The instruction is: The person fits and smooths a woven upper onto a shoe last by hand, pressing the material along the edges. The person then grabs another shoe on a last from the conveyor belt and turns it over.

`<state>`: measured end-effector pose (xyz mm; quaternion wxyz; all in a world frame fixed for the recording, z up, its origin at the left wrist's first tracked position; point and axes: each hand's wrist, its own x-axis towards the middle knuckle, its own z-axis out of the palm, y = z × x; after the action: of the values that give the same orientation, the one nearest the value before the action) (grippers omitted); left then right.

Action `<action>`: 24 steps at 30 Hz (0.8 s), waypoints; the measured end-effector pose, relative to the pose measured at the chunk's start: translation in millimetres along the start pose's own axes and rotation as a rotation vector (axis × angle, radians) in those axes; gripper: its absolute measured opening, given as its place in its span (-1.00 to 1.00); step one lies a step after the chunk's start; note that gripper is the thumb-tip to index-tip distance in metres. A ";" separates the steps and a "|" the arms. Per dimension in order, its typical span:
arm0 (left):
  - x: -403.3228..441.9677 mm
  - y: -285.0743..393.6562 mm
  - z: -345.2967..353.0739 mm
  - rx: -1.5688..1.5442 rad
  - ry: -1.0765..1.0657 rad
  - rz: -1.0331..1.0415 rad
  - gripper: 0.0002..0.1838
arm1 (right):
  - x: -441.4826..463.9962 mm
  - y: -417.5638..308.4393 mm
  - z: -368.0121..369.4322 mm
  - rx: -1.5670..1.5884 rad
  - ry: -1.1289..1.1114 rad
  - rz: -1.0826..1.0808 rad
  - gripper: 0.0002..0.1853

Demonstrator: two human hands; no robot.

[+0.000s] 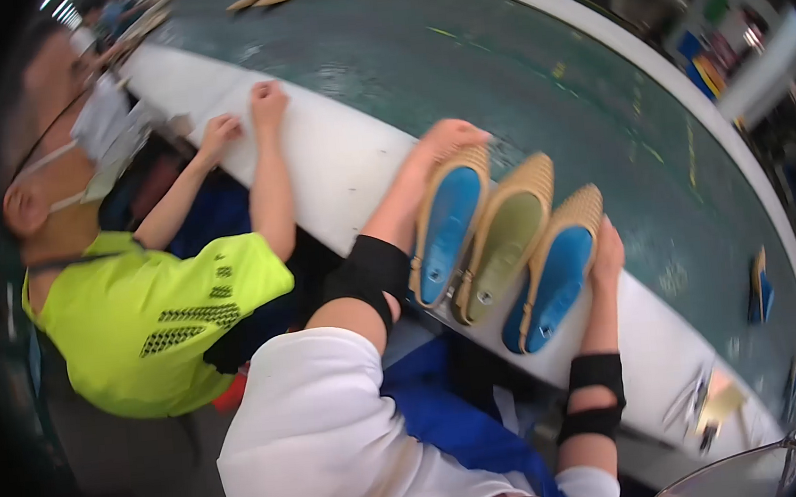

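Three tan shoes sit side by side between the hands, over the white desk (pixel 344 173) and green surface (pixel 615 135). Their long axes run nearly parallel, pointed toes away from the wearer, heels nearer. The left hand (pixel 446 142) holds the left shoe (pixel 451 230) near its toe; the right hand (pixel 607 247) is against the right shoe (pixel 557 277), its finger spread unclear. The middle shoe (pixel 508 239) has a green insole.

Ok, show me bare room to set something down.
White ledge between the co-worker's hands and your left hand; also between your right hand and the yellowish item. Green surface beyond the shoes. Crowded: between your hands.
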<state>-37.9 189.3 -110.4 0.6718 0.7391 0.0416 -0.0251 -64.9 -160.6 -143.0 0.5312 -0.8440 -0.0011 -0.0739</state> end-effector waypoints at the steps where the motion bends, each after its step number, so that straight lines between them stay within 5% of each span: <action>1: 9.0 -15.0 -1.3 -0.140 -0.046 -0.023 -0.69 | 0.1 1.9 0.3 -0.023 0.011 -0.028 -0.52; 4: 6.3 -14.7 3.7 -0.331 -0.121 -0.101 -0.75 | -1.9 -7.2 -2.6 -0.214 0.013 0.013 -0.43; 13: 17.9 8.0 2.4 -0.064 -0.264 -0.170 -0.77 | -9.6 -34.8 -9.1 -0.262 0.041 -0.027 -0.44; 15: 25.1 20.9 4.3 0.579 -0.056 -0.013 -0.70 | -9.4 -33.1 -8.4 -0.247 0.064 -0.021 -0.44; 18: 40.5 61.6 29.5 0.928 -0.003 0.108 -0.52 | -8.6 -32.1 -9.3 -0.220 0.055 -0.017 -0.45; 24: 7.4 148.5 143.5 0.500 -0.305 0.372 -0.48 | -2.9 -16.2 -12.8 -0.093 -0.037 -0.009 -0.52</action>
<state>-13.7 32.8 22.4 0.4616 0.8635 -0.2021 -0.0216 -70.7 -164.8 -123.3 0.4910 -0.8690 -0.0114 -0.0609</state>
